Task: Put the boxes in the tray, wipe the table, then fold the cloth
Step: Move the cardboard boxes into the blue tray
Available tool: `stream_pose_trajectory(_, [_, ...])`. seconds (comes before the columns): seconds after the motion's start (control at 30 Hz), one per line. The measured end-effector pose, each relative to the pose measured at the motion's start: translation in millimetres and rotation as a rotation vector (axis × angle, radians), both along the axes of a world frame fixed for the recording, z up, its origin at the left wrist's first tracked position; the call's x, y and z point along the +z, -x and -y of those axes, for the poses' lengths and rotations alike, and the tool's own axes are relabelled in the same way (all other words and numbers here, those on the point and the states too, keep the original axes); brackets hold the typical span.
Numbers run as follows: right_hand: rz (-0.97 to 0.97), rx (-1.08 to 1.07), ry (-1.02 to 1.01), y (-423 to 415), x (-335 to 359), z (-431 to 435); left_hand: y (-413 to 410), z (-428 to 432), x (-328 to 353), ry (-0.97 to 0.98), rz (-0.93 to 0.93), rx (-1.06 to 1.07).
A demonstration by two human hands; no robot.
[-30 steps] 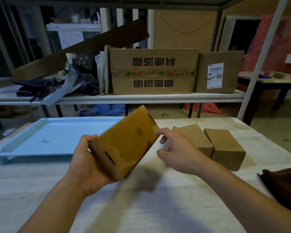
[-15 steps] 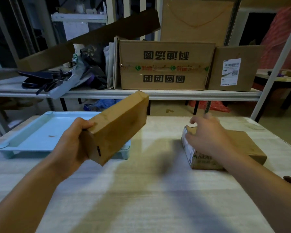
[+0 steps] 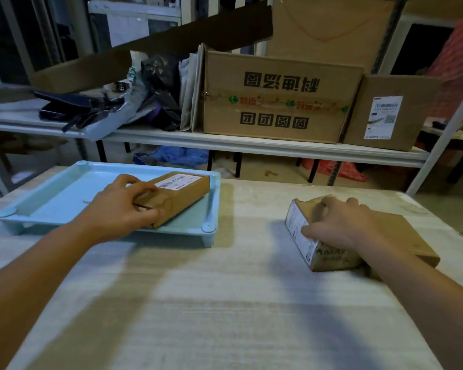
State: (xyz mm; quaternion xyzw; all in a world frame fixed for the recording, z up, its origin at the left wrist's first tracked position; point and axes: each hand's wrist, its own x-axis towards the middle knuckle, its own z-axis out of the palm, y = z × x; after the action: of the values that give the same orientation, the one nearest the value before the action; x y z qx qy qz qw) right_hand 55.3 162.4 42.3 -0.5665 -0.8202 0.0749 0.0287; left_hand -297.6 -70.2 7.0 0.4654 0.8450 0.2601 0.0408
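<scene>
On the pale, wood-grained surface (image 3: 225,303) a light blue tray (image 3: 51,193) sits at the far left, and a flat brown box with a white label (image 3: 182,193) lies inside it, toward the tray's right side, turned at an angle to the rim. The left hand (image 3: 120,209) is closed around the near end of this box, thumb on the near edge and fingers curled over the top, so the box extends away from the hand toward the tray's far right corner. The box looks to be resting on the tray floor, though the hand hides its near corner.

Well apart to the right, a second brown box (image 3: 316,249) with a printed label on its left face lies on the surface. The right hand (image 3: 334,222) is draped over its top, thumb pressed along the near left edge and fingers bent over the far edge, gripping it. A third brown box (image 3: 406,236) lies just beside it on the right, touching or nearly so, partly hidden by the right forearm.

Beyond the surface, a shelf (image 3: 251,145) carries large cardboard cartons (image 3: 275,102) and a heap of dark bags (image 3: 155,92).
</scene>
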Motion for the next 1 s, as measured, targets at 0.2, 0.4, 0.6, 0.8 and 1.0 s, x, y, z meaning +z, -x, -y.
stream_pose_trajectory(0.2, [-0.831, 0.141, 0.443, 43.5, 14.4, 16.1, -9.7, 1.2, -4.1, -0.024, -0.108, 0.090])
stream_pose_trajectory(0.4, [-1.472, 0.186, 1.197, 70.6, 7.7, 32.5, -0.7, 18.3, -5.2, -0.094, -0.074, 0.156])
stream_pose_trajectory(0.6, [-1.495, 0.226, 1.233, 97.9, 7.2, 39.7, 12.0, 33.3, -3.9, -0.158, -0.132, 0.165])
stream_pose_trajectory(0.8, [-1.310, 0.220, 0.904, 165.9, 33.8, 51.1, 42.3, 40.5, 4.9, -0.156, -0.260, 0.306])
stream_pose_trajectory(1.0, [-0.876, 0.166, 0.444, 252.7, 37.1, 85.5, 74.5, 43.2, 8.3, -0.092, -0.256, 0.382])
